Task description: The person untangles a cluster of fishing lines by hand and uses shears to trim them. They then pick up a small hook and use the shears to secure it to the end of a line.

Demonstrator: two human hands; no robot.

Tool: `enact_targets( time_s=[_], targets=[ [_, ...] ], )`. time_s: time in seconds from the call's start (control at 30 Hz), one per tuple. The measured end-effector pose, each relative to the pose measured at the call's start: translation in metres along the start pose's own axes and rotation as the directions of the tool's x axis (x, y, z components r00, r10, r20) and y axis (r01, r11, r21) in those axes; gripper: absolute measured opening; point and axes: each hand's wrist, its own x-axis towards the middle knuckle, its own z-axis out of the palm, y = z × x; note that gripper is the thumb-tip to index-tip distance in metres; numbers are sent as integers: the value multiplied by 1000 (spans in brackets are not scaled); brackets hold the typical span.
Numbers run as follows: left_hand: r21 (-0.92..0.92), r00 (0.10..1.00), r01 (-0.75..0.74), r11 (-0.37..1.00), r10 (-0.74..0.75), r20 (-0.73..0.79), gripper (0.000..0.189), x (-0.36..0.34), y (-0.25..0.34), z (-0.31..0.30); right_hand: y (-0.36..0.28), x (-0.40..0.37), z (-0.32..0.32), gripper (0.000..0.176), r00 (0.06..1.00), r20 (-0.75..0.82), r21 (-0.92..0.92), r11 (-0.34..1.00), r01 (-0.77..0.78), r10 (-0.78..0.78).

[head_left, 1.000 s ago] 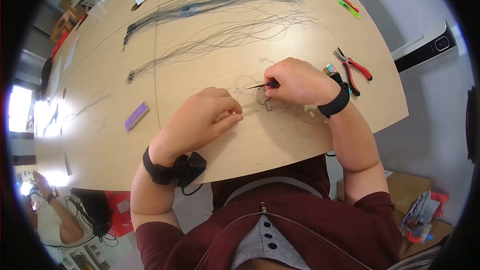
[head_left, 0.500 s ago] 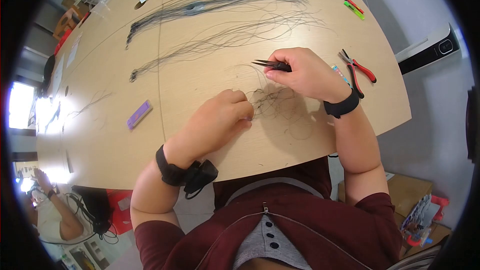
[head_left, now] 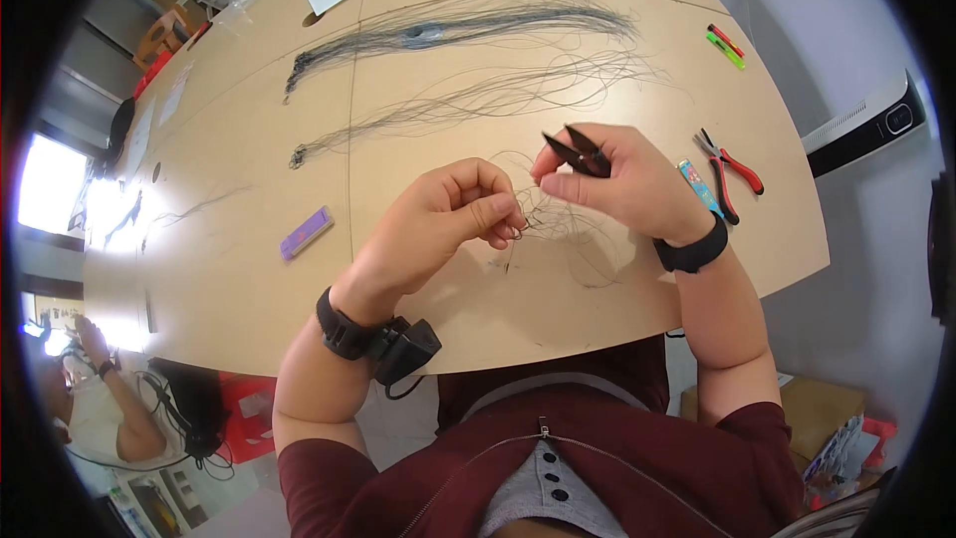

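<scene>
Thin dark wires in a loose tangle (head_left: 573, 229) lie near the table's front edge, their left end pinched in my left hand (head_left: 453, 209). My right hand (head_left: 622, 179) is closed round small black snips (head_left: 578, 151), whose blades stand apart and point up and left. Its fingertips are close to the upper strands; whether they touch them I cannot tell. Farther back, a long thin bundle of wires (head_left: 448, 105) stretches across the table, and a thicker dark bundle (head_left: 478, 25) lies behind it.
Red-handled pliers (head_left: 725, 174) and a blue packet (head_left: 699, 187) lie right of my right hand. A purple box (head_left: 306, 232) is on the left. Green and red items (head_left: 726, 46) lie at the back right. Another person (head_left: 119, 418) is at the lower left.
My left hand has turned and lifted, with wire ends now showing at its fingertips. The snips' blades have spread apart. The view has shifted slightly.
</scene>
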Motion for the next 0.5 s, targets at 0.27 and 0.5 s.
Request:
enact_targets(
  time_s=[0.27, 0.5],
  targets=[
    [-278, 999, -20, 960, 10, -35, 15, 0, 0, -5, 0, 1, 10, 16, 995, 96, 21, 999, -27, 25],
    [-318, 1000, 4, 948, -2, 5, 15, 0, -1, -4, 4, 2, 18, 13, 996, 79, 83, 995, -46, 39]
  ],
)
